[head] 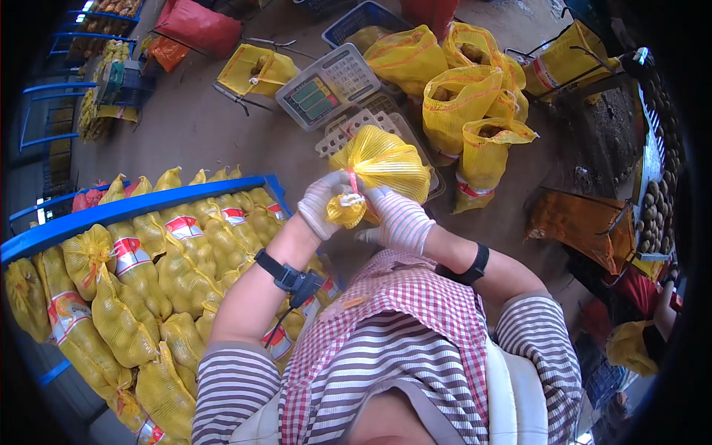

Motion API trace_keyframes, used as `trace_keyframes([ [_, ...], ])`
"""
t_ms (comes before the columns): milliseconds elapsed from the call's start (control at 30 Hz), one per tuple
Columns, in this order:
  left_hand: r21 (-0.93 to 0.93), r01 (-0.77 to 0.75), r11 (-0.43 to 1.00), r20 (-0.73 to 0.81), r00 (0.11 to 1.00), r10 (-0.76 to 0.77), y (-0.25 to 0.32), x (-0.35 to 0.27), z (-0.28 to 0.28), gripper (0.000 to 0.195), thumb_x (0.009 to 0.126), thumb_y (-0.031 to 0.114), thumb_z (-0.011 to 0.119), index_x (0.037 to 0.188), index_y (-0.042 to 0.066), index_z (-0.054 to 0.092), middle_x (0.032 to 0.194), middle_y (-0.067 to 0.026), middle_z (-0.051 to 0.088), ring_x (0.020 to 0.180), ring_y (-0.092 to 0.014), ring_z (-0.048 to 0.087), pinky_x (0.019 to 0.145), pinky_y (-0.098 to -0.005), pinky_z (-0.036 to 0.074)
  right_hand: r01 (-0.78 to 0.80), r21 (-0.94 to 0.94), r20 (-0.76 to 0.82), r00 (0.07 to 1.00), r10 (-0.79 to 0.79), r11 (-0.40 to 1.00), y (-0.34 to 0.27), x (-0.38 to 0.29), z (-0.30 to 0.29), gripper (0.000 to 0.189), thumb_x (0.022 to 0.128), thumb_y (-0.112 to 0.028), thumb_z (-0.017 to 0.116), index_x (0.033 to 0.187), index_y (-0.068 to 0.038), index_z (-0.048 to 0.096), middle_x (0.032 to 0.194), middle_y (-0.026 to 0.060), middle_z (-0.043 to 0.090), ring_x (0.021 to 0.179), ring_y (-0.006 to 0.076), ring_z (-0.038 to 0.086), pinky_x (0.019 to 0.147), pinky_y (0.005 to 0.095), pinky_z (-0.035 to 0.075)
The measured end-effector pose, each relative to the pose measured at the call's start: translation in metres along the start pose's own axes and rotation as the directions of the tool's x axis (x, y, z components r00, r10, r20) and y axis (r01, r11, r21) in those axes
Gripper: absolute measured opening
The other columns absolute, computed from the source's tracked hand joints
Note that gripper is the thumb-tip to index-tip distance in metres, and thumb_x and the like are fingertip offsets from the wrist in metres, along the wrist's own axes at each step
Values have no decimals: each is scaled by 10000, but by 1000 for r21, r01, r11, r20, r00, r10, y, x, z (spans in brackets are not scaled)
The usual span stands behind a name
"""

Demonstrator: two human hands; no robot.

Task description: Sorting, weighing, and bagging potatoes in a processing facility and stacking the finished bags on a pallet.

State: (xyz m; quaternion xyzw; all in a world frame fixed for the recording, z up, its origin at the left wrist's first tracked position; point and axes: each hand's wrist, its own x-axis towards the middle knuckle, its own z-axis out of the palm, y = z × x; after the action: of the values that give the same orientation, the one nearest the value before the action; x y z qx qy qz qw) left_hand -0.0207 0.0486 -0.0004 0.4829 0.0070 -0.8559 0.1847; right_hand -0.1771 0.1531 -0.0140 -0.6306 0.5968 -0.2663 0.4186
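In front of me both gloved hands meet at the gathered neck of a yellow mesh bag [392, 164]. My left hand [321, 204] grips the neck just beside a red tie [353, 181]. From the other side, my right hand [401, 218] has its fingers at the neck and tie, its thumb lower down. The bag's bunched mouth [346, 210], with a white cord in it, sticks out toward me between the hands. Beneath the bag is the perforated platform [340, 136] of a weighing scale, whose display and keypad unit [328, 84] stands just beyond.
At left, a blue-framed rack [139, 208] holds many filled yellow mesh bags [183, 267]. Open filled mesh bags [459, 105] stand right of the scale. A bag on a metal stand [258, 69] is farther off. Potatoes [655, 217] lie on a sorting table; another person's arm [664, 308] shows at far right.
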Motion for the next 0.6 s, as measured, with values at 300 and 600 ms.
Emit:
trace_keyframes([
  [300, 939, -212, 271, 167, 969, 180, 26, 1, -6, 218, 878, 224, 680, 972, 36, 623, 741, -21, 623, 609, -104, 580, 588, -271, 511, -178, 549, -1, 977, 214, 816, 42, 4, -32, 396, 988, -370, 532, 1048, -2, 667, 822, 71, 673, 723, 154, 602, 678, 319, 482],
  [600, 682, -311, -662, 553, 811, 189, 42, -14, 13, 197, 806, 188, 702, 925, 39, 652, 962, -154, 609, 784, -342, 630, 701, -394, 513, -320, 218, 196, 940, 280, 922, 43, -8, -88, 396, 937, -392, 579, 998, -23, 708, 843, 183, 686, 771, 299, 668, 720, 367, 514],
])
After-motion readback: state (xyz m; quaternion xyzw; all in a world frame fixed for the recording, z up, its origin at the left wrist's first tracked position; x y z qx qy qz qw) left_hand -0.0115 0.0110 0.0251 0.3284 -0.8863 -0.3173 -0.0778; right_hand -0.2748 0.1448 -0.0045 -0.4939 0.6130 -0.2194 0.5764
